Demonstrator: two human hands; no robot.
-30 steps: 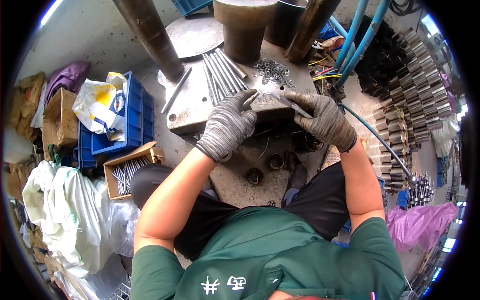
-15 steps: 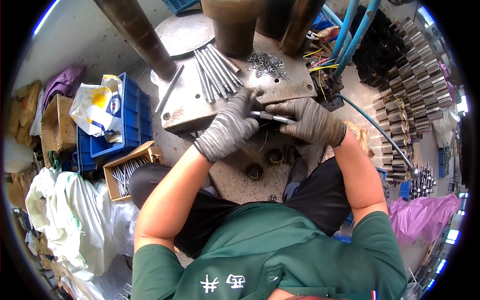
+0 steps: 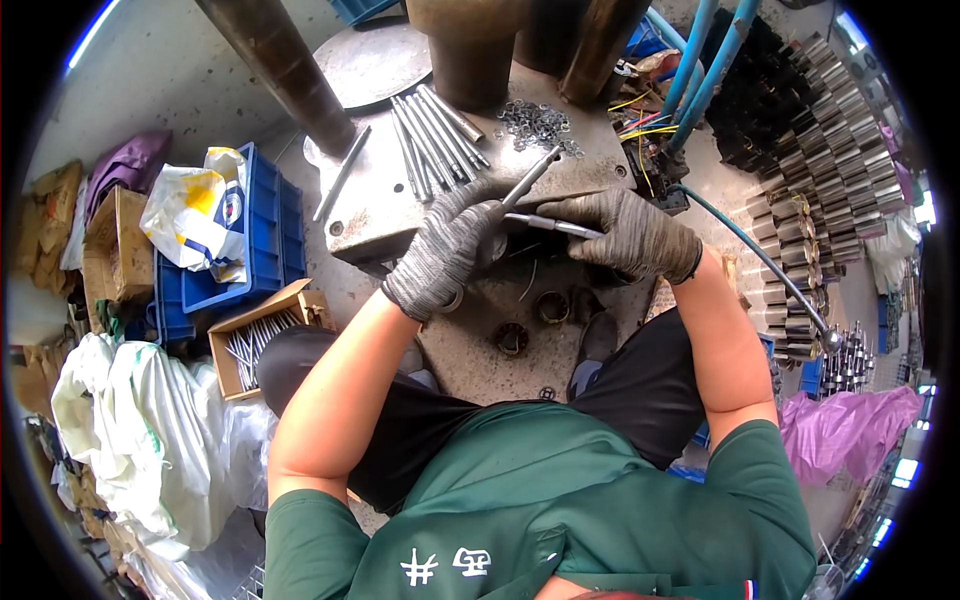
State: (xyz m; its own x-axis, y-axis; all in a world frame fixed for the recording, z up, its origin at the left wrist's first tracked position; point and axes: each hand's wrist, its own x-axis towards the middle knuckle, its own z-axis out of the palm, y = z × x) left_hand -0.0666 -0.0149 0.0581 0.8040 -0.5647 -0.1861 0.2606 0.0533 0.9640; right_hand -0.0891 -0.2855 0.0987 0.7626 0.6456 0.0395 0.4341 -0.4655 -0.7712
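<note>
Both my hands wear grey knit gloves above the near edge of a metal press table (image 3: 372,222). My left hand (image 3: 450,245) is closed around a slim metal rod (image 3: 530,177), which slants up and to the right. My right hand (image 3: 635,235) grips a grooved metal shaft (image 3: 555,224), its left end close to my left fingers; whether they touch it I cannot tell. Beyond my left hand several similar metal shafts (image 3: 432,135) lie side by side on the table. A pile of small metal clips (image 3: 535,128) lies to their right.
Thick steel columns (image 3: 280,70) rise from the table's back. One single rod (image 3: 342,172) lies at its left side. On the floor at left stand a carton of shafts (image 3: 232,358) and blue crates (image 3: 275,225). Wires (image 3: 650,130) and stacked metal cylinders (image 3: 840,150) are at right.
My left hand has turned and drawn slightly down and left, and the rod in it now points up and right. The shaft in my right hand now shows more of its length.
</note>
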